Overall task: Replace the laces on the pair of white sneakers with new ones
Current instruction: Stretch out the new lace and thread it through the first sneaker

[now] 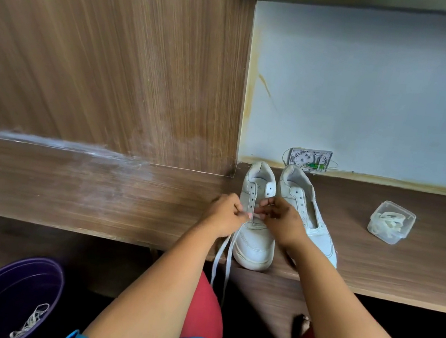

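Your two hands meet over the left sneaker (pixel 254 239), which stands on the wooden table (pixel 98 194) with its toe toward you and its heel toward the pale blue wall (pixel 370 89). Your left hand (pixel 224 215) has its grip closed on a white lace (pixel 227 261): the fingers are curled and pinch it just beside the eyelets of this sneaker. Your right hand (pixel 280 220) also has its grip closed, with thumb and finger pinching the lace at the middle eyelets, touching the tongue area. From your left hand two strands of the lace hang down past the table edge, in front of the sneaker's toe, toward your red-clothed knee (pixel 205 309).

The right sneaker (pixel 312 218) stands just beside the left sneaker, touching or almost touching it; I cannot tell which. Its eyelets show no lace.

To the right of the sneakers, well apart from them, a small clear plastic box (pixel 391 222) sits on the table with white laces coiled inside. Behind the sneakers' heels, a small open wall box with wiring (pixel 309 158) is on the wall. Far to the left of the sneakers and below the table, a purple bucket (pixel 6 296) holds a bundle of pale laces (pixel 29 323).
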`<act>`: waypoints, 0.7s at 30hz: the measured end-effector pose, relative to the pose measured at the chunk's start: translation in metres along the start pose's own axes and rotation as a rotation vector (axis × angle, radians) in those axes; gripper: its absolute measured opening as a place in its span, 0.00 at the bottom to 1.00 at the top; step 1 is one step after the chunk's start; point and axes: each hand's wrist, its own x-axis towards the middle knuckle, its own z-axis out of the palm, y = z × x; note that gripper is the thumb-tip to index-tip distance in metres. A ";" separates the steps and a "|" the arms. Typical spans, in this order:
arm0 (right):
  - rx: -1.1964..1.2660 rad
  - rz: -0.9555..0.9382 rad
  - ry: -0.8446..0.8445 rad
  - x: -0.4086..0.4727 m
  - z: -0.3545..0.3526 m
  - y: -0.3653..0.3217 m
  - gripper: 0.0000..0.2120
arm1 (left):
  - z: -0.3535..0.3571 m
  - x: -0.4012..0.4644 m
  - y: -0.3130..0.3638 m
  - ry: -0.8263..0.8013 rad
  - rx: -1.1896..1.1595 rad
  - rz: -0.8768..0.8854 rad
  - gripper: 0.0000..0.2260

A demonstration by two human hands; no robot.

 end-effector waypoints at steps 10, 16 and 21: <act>-0.542 -0.326 -0.010 -0.016 0.000 -0.007 0.15 | -0.009 -0.021 0.018 -0.327 -0.418 -0.280 0.09; -0.455 -0.505 -0.020 -0.027 0.010 -0.016 0.06 | -0.037 -0.040 0.036 -0.229 -0.602 -0.181 0.14; -0.403 -0.324 0.288 -0.022 0.000 -0.012 0.08 | -0.063 -0.054 0.049 -0.136 -0.841 -0.015 0.13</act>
